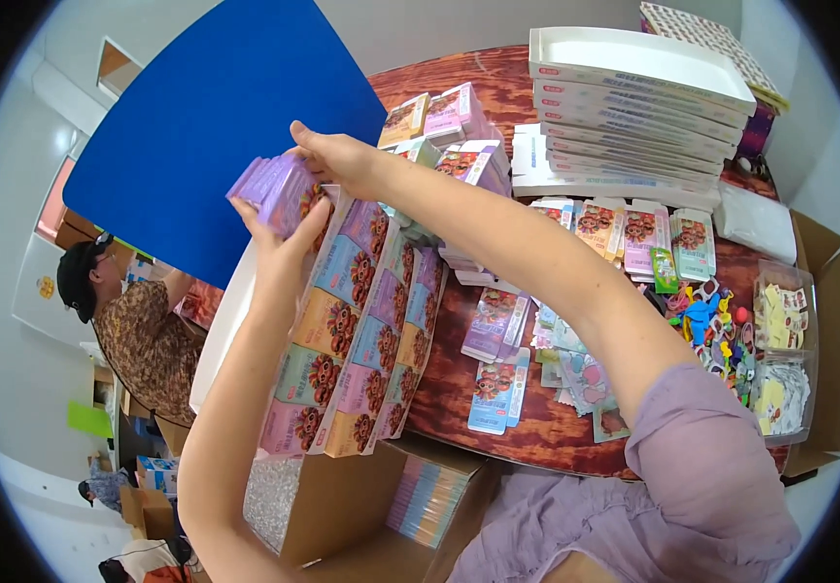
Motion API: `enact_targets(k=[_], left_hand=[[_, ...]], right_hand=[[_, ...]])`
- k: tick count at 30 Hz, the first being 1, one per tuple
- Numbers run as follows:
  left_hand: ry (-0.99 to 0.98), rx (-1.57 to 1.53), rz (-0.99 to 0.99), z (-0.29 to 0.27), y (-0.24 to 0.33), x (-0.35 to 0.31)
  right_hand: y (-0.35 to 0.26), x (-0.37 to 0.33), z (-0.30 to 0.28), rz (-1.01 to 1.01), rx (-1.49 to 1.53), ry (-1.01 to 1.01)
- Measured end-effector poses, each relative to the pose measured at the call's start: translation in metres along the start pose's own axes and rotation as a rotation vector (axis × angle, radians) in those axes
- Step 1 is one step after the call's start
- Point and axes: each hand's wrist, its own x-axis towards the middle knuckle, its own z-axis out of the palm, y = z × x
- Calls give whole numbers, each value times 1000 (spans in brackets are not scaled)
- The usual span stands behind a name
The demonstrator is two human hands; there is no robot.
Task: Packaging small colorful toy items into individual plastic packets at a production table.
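My left hand (279,248) is closed round a small purple box (284,189), thumb on its near side, raised at the far left end of the filled trays. Against the right side of that box my right hand (342,163) presses its bent fingers, thumb sticking up; part of its grip is hidden. Below and beside both hands are rows of small printed boxes (327,325) in purple, blue, orange, green and pink, packed in white trays (221,335). Just beyond my right wrist stand stacks of similar boxes (454,112).
White trays (634,117) are stacked at the back right. Flat cartons (497,389), colourful trinkets (702,316) and a clear bin of packets (784,321) lie on the table. A blue panel (216,126) rises at left. An open cardboard box (352,500) sits below; co-workers (143,321) are at left.
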Motion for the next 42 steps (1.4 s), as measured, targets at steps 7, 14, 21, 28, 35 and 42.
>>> enact_targets(k=[7, 14, 21, 28, 35, 42], left_hand=[[-341, 62, -172, -39, 25, -10], [-198, 89, -37, -19, -15, -4], [-342, 247, -189, -32, 3, -6], [-434, 531, -352, -71, 5, -24], [-679, 697, -181, -104, 25, -63], [-682, 787, -161, -95, 36, -69]], right_hand=[[-7, -10, 6, 24, -72, 20], [-11, -10, 7, 75, 42, -7], [-10, -8, 1, -8, 79, -10], [-40, -22, 21, -520, -278, 353], [-20, -27, 133, 113, -505, -333], [14, 11, 105, 179, -964, -272]])
